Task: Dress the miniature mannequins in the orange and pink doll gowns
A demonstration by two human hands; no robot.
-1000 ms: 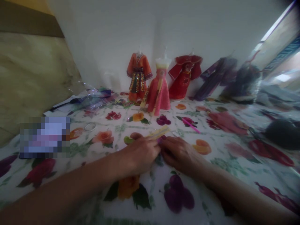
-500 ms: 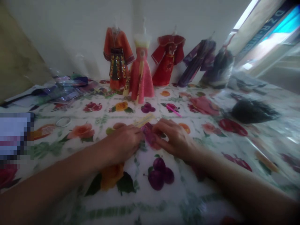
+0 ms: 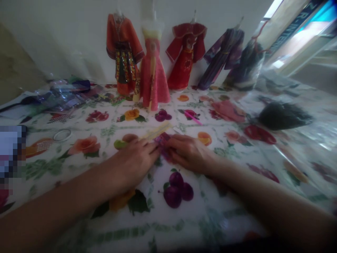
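Note:
A small piece of purple-and-pink patterned cloth (image 3: pixel 163 140) lies low over the table between my hands. My left hand (image 3: pixel 139 158) has its fingers closed at the cloth's left edge. From the other side, my right hand (image 3: pixel 188 151) pinches the same cloth, its fingers bent and close together. Just beyond my fingertips lies a yellowish ruler-like strip (image 3: pixel 155 130). The tip of a pale slim object (image 3: pixel 178 130) shows by my right knuckles; its kind is unclear. My fingers cover much of the cloth.
Along the wall stand small dress forms in an orange robe (image 3: pixel 135 47), a pink dress (image 3: pixel 162 80), a red dress (image 3: pixel 181 75) and a purple robe (image 3: pixel 223 56). Plastic bags (image 3: pixel 60 96), a ring (image 3: pixel 62 135), a pink stick (image 3: pixel 193 117), reddish cloth (image 3: pixel 228 110) and a black bundle (image 3: pixel 284 116) lie around.
My right fingers have closed in from a more spread pinch, and my hands sit closer together. More of the yellowish strip shows. The view has shifted slightly.

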